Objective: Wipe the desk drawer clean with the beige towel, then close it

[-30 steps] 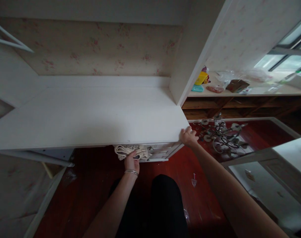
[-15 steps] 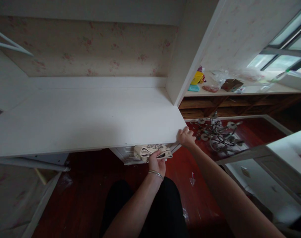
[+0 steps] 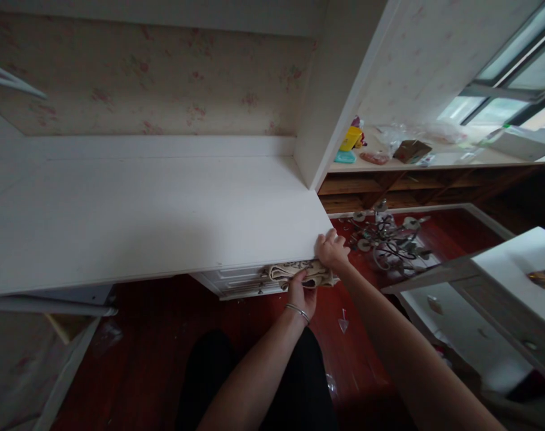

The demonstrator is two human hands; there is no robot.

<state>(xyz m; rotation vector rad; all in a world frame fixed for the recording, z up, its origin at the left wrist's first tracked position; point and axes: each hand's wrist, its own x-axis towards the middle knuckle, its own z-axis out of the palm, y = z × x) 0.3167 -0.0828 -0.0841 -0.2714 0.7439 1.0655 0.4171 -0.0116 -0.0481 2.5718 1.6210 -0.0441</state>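
From the head view, my left hand (image 3: 302,291) has its fingers pinched on a crumpled beige cloth with a dark printed pattern (image 3: 299,273), pressed against the white panelled drawer front (image 3: 239,281) just under the front edge of the white wooden tabletop (image 3: 156,209). My right hand (image 3: 332,250) sits at the tabletop's near corner, at about three o'clock from the cloth, fingers curled over the edge and gripping it.

The cloth is bunched, so I judge it could snag on the drawer's mouldings or slip from my pinch and drop to the dark red floor (image 3: 164,335). The tangled metal light fitting with white cups (image 3: 387,236) lies on the floor near my right elbow; a careless step back could catch it.

The cloth's print is too blurred to read; I see no legible writing anywhere.
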